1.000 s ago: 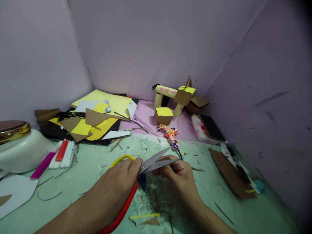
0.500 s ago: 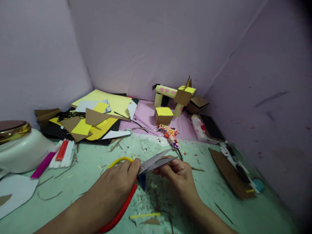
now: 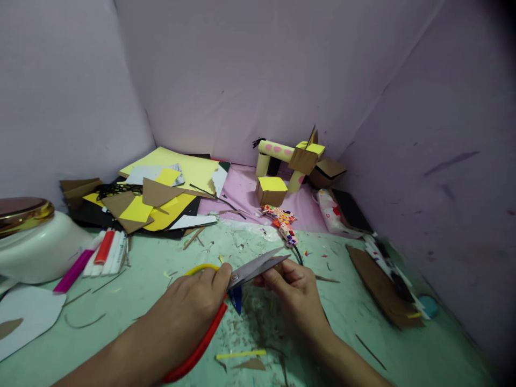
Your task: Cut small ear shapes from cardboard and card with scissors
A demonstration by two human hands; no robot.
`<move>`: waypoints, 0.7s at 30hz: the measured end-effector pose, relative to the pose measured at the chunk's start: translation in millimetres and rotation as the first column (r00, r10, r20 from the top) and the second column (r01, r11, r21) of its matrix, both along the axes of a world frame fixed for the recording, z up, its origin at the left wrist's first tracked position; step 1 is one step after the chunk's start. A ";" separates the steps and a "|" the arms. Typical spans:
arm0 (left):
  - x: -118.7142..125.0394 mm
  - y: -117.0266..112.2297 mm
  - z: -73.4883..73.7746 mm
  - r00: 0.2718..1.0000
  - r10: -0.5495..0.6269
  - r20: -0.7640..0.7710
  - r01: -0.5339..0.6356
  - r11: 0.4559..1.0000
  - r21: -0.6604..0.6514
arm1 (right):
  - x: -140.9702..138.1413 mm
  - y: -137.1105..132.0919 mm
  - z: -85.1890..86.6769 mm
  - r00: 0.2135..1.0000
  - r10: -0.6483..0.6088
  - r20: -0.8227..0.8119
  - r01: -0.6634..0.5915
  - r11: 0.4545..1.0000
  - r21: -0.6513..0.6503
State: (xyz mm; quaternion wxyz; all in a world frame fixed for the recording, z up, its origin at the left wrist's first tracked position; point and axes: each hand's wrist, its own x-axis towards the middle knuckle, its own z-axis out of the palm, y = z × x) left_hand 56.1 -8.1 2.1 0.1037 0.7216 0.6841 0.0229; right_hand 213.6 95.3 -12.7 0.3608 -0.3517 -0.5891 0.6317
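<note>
My left hand [image 3: 197, 295] is closed round the red and yellow handles of a pair of scissors [image 3: 252, 271]. The blades point right and stand slightly apart. Just beyond them my right hand [image 3: 296, 287] pinches a small brown piece [image 3: 277, 267], which looks like cardboard and is mostly hidden by the fingers and a blade. The lower blade lies across this piece. Under the scissors shows a dark blue pointed thing [image 3: 235, 301], its kind unclear. Behind the hands lies a flower-patterned tool [image 3: 284, 223] with a black cord.
A cardboard-and-paper animal figure [image 3: 278, 150] stands at the back, behind a yellow-topped box [image 3: 271, 192]. Paper and cardboard sheets [image 3: 161, 193] are piled back left, near markers [image 3: 108, 252] and a white container [image 3: 36, 247]. A cardboard strip [image 3: 379, 285] lies right. Scraps [image 3: 242, 355] litter the front.
The scissor blades have drawn closer together over the brown piece. Both hands stay in nearly the same place, and the view has shifted very slightly.
</note>
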 end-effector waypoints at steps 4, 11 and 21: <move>-1.6 -0.3 -4.9 1.000 0.001 0.017 -0.002 0.999 0.046 | 0.1 0.4 -2.5 1.000 0.005 0.004 -0.005 1.000 0.003; -1.2 0.6 -9.0 0.998 0.003 0.062 -0.008 0.997 0.081 | -0.9 3.1 -2.6 1.000 -0.002 0.030 0.001 1.000 0.023; -25.8 15.2 13.3 0.955 0.280 0.095 -0.289 0.951 0.108 | -1.4 7.1 -5.0 0.994 0.078 -0.073 -0.082 0.995 -0.052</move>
